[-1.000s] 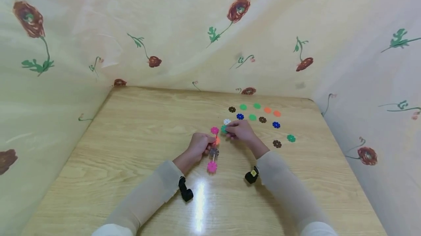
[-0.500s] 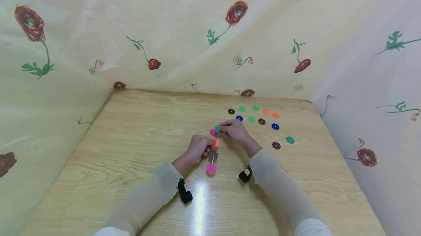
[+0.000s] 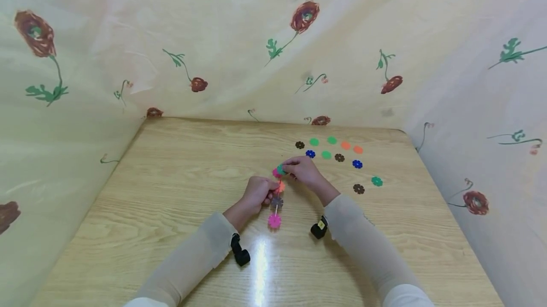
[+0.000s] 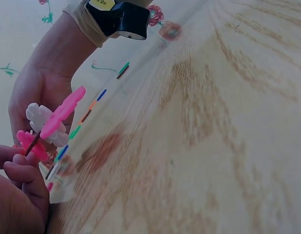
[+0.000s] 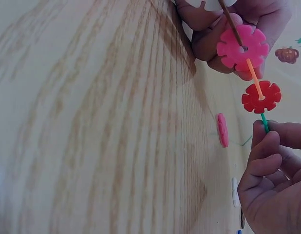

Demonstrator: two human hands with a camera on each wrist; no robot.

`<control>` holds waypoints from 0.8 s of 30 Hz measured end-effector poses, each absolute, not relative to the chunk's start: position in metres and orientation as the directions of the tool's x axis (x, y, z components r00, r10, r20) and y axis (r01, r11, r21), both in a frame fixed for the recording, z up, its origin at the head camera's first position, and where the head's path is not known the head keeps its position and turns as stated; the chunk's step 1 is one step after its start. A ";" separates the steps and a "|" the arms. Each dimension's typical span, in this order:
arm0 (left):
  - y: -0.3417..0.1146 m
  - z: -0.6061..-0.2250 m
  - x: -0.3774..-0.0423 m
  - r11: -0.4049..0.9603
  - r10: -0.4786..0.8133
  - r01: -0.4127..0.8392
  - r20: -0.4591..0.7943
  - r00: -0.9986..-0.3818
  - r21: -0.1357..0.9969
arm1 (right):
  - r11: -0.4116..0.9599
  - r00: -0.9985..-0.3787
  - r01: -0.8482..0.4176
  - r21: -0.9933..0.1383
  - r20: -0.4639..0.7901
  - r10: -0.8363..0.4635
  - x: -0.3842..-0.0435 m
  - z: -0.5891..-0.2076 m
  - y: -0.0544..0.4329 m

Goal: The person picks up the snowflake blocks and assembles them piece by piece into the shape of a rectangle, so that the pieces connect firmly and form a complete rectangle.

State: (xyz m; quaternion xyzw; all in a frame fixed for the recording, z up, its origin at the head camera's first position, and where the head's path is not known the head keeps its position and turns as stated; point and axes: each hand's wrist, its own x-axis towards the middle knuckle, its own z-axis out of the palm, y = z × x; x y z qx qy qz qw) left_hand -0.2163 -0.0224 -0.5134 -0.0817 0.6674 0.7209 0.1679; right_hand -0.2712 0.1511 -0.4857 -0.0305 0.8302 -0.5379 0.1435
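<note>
Head view: right hand (image 3: 304,170) pinches a green disc (image 3: 281,169) at the far end of a chain (image 3: 277,202) of notched discs. Left hand (image 3: 258,190) grips that chain partway along, by its orange disc (image 3: 280,187). Chain is held up off the surface (image 3: 192,169), pink end disc (image 3: 275,222) toward the person.

Change: a second ago the green disc was right of the chain, near a loose white disc (image 5: 235,192). Now it's at the chain's end, barely shifted over the last half second. Left grip looks the same.

Right wrist view: green disc, edge-on, meets the chain's red disc (image 5: 271,99). Can't tell how deep it's seated. My read: carry is done, joining in progress; one more link if it seats.

Further out: loose pink disc (image 3: 275,173) lies on the surface, partly behind the green one. Loose brown (image 3: 300,145), blue (image 3: 357,164), light-green (image 3: 326,155) and orange pieces (image 3: 345,145) are scattered to the right.
</note>
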 end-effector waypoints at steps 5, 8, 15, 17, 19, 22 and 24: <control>-0.023 -0.512 -0.217 -0.057 0.128 -0.341 -0.331 -0.935 0.939 | 0.422 -0.957 0.086 -0.902 -0.192 -0.216 -0.271 -0.483 0.150; -0.023 -0.511 -0.217 -0.056 0.126 -0.334 -0.326 -0.937 0.941 | 0.428 -0.958 0.071 -0.901 -0.181 -0.222 -0.271 -0.482 0.150; -0.023 -0.513 -0.216 -0.062 0.126 -0.337 -0.328 -0.936 0.939 | 0.463 -0.957 0.065 -0.884 -0.186 -0.223 -0.268 -0.481 0.150; -0.022 -0.514 -0.216 -0.058 0.119 -0.326 -0.317 -0.941 0.944 | 0.457 -0.958 0.064 -0.887 -0.183 -0.221 -0.267 -0.482 0.150; -0.022 -0.515 -0.216 -0.060 0.115 -0.315 -0.307 -0.945 0.947 | 0.450 -0.959 0.058 -0.891 -0.175 -0.224 -0.267 -0.482 0.150; -0.020 -0.516 -0.215 -0.061 0.104 -0.312 -0.305 -0.947 0.948 | 0.449 -0.959 0.042 -0.893 -0.163 -0.233 -0.267 -0.483 0.150; -0.019 -0.516 -0.214 -0.054 0.098 -0.314 -0.308 -0.946 0.948 | 0.460 -0.959 0.035 -0.887 -0.159 -0.234 -0.266 -0.485 0.150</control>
